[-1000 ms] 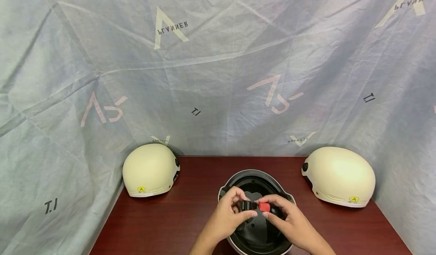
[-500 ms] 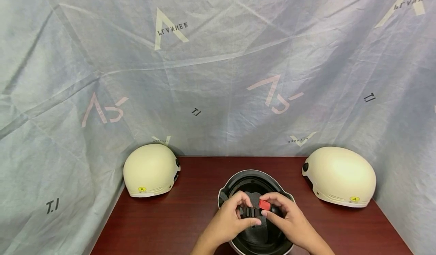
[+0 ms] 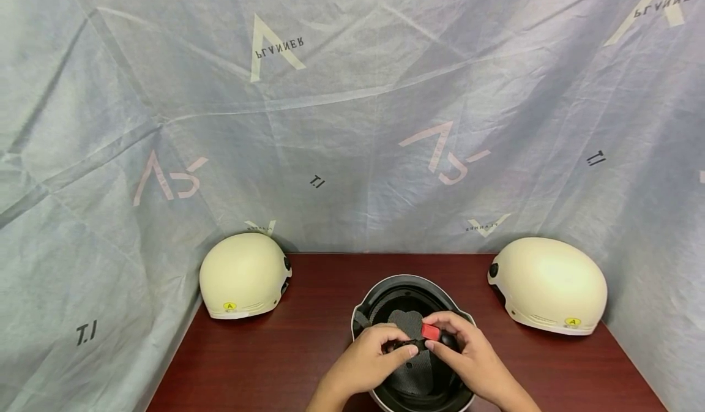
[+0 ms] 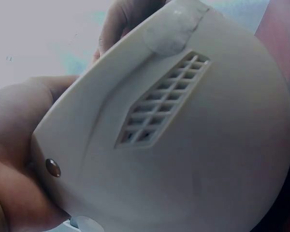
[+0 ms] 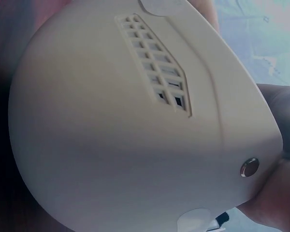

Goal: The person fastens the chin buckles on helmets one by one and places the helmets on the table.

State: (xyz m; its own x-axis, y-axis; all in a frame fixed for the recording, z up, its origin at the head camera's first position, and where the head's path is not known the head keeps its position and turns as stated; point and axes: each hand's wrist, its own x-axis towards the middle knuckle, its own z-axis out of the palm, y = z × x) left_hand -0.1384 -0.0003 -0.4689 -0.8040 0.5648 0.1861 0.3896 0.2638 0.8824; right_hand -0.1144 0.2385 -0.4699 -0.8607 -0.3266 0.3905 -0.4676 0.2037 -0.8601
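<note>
A helmet [image 3: 385, 289] lies upside down at the front of the table, its black lining facing up. Over its opening, my right hand [image 3: 465, 357] pinches the red buckle piece [image 3: 431, 332] on the chin strap between thumb and fingers. My left hand [image 3: 363, 360] pinches a black strap piece [image 3: 406, 344] just left of it, mostly covered by the fingers. The hands' fingertips are close together. Both wrist views are filled by the helmet's cream shell [image 4: 198, 159], with a slatted vent [image 5: 157, 65]; the buckle is hidden there.
Two cream helmets with yellow stickers stand upright on the dark red table [image 3: 253, 363]: a left helmet [image 3: 242, 274] and a right helmet [image 3: 551, 283]. A grey printed sheet [image 3: 352, 124] hangs behind and at both sides.
My left hand has lowered and turned the black strap piece, so less of it shows. The red piece has shifted slightly right in my right hand. The helmet stays in place.
</note>
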